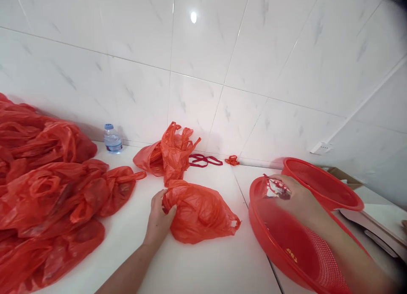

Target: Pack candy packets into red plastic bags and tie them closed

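Note:
My left hand [160, 220] grips the left edge of a filled red plastic bag [200, 211] lying on the white counter. Over the near red basket [270, 239], my right hand [294, 196] is closed on a small shiny red-and-white packet [276, 188]. A second red basket [321, 181] stands just behind the first, to the right.
A big heap of red plastic bags [47, 192] fills the left side of the counter. Another crumpled red bag [168, 152] lies near the wall, with a small water bottle [112, 139], dark red ties [203, 160] and a red scrap [232, 160]. White tiled wall behind.

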Demonstrator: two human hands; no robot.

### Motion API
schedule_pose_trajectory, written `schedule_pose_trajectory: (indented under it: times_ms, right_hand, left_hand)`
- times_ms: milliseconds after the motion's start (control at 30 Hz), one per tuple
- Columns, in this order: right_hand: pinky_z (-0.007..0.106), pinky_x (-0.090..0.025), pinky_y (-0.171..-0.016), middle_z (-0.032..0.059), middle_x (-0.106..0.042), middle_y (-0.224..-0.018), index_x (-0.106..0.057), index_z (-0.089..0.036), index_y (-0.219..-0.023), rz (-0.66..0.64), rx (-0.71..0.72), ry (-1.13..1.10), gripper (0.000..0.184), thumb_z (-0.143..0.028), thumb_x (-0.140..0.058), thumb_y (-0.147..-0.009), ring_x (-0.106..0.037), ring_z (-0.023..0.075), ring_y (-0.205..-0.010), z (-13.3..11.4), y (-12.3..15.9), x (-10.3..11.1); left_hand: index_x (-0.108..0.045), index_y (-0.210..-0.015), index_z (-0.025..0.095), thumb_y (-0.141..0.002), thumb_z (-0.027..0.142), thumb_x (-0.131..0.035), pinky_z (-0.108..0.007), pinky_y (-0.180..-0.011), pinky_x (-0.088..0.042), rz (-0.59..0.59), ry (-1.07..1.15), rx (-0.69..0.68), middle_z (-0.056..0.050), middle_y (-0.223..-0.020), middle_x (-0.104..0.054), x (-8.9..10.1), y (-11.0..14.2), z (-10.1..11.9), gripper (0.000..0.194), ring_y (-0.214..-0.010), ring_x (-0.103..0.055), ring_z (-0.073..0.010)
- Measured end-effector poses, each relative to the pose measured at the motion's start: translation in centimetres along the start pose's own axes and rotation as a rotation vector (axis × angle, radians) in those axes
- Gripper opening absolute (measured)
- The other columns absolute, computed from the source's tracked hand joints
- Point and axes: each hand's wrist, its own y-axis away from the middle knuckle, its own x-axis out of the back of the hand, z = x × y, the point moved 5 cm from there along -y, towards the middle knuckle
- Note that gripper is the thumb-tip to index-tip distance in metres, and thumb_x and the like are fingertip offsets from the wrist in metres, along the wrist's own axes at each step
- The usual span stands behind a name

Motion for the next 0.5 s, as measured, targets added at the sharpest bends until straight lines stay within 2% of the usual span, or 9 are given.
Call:
schedule_pose_trajectory:
  times_ms: [100, 167, 233, 300, 367, 433, 500]
  right_hand:
    - [0.028, -0.047, -0.077, 0.0022, -0.057, -0.112, -0.053, -0.032, -0.116, -0.100, 0.146, -0.153, 0.050, -0.015, -0.053, -0.070, -0.057, 0.0204, -0.097, -4.8, 2.5, -2.7]
    - [0.030, -0.046, -0.083, 0.0015, -0.057, -0.107, -0.054, -0.030, -0.113, -0.211, 0.280, -0.243, 0.050, -0.010, -0.053, -0.067, -0.057, 0.0196, -0.096, -7.8, 4.0, -6.0]
    - [0.028, -0.047, -0.080, 0.0003, -0.056, -0.108, -0.053, -0.031, -0.113, -0.310, 0.323, -0.288, 0.054, -0.006, -0.052, -0.065, -0.056, 0.0174, -0.096, -9.5, 4.6, -10.1]
    - [0.027, -0.048, -0.076, 0.0015, -0.055, -0.109, -0.052, -0.031, -0.115, -0.365, 0.330, -0.246, 0.057, -0.003, -0.051, -0.065, -0.057, 0.0174, -0.094, -10.2, 4.4, -13.9]
    - [0.029, -0.048, -0.079, 0.0033, -0.054, -0.113, -0.051, -0.030, -0.119, -0.334, 0.349, -0.159, 0.059, -0.002, -0.049, -0.067, -0.055, 0.0186, -0.100, -10.3, 3.9, -16.6]
    - [0.032, -0.046, -0.089, 0.0040, -0.050, -0.122, -0.045, -0.029, -0.126, -0.286, 0.384, -0.097, 0.065, -0.002, -0.051, -0.067, -0.049, 0.0200, -0.112, -10.3, 3.5, -17.8]
    - [0.034, -0.040, -0.098, 0.0028, -0.045, -0.131, -0.038, -0.030, -0.133, -0.255, 0.398, -0.075, 0.069, -0.008, -0.054, -0.069, -0.041, 0.0198, -0.121, -10.0, 3.6, -17.3]
  left_hand:
    - [-0.037, -0.129, 0.026, -0.078, 0.027, -0.056, -0.040, -0.088, -0.049, -0.018, 0.019, -0.015, -0.009, -0.133, -0.037, -0.1, 0.1, 0.0, 0.055, -0.113, -0.049, -0.0242]
    - [-0.039, -0.128, 0.026, -0.077, 0.025, -0.056, -0.039, -0.087, -0.049, -0.019, 0.016, -0.034, -0.008, -0.132, -0.038, -0.1, 0.1, 0.1, 0.054, -0.113, -0.049, -0.0238]
    - [-0.040, -0.126, 0.026, -0.076, 0.023, -0.056, -0.037, -0.086, -0.049, -0.021, 0.008, -0.065, -0.008, -0.132, -0.039, 0.0, 0.3, 0.2, 0.053, -0.114, -0.048, -0.0233]
    - [-0.042, -0.125, 0.026, -0.075, 0.021, -0.055, -0.035, -0.083, -0.050, -0.030, 0.002, -0.093, -0.007, -0.131, -0.039, 0.2, 0.5, 0.4, 0.052, -0.114, -0.048, -0.0229]
    - [-0.043, -0.124, 0.026, -0.075, 0.019, -0.053, -0.032, -0.078, -0.051, -0.046, -0.003, -0.107, -0.007, -0.130, -0.039, 0.3, 0.8, 0.4, 0.050, -0.113, -0.048, -0.0225]
    - [-0.045, -0.122, 0.026, -0.075, 0.016, -0.051, -0.029, -0.075, -0.051, -0.045, 0.002, -0.112, -0.007, -0.130, -0.040, 0.4, 0.9, 0.4, 0.049, -0.114, -0.048, -0.0221]
    - [-0.046, -0.121, 0.025, -0.074, 0.013, -0.050, -0.028, -0.074, -0.051, -0.037, 0.012, -0.122, -0.007, -0.129, -0.040, 0.4, 1.0, 0.5, 0.048, -0.115, -0.046, -0.0218]
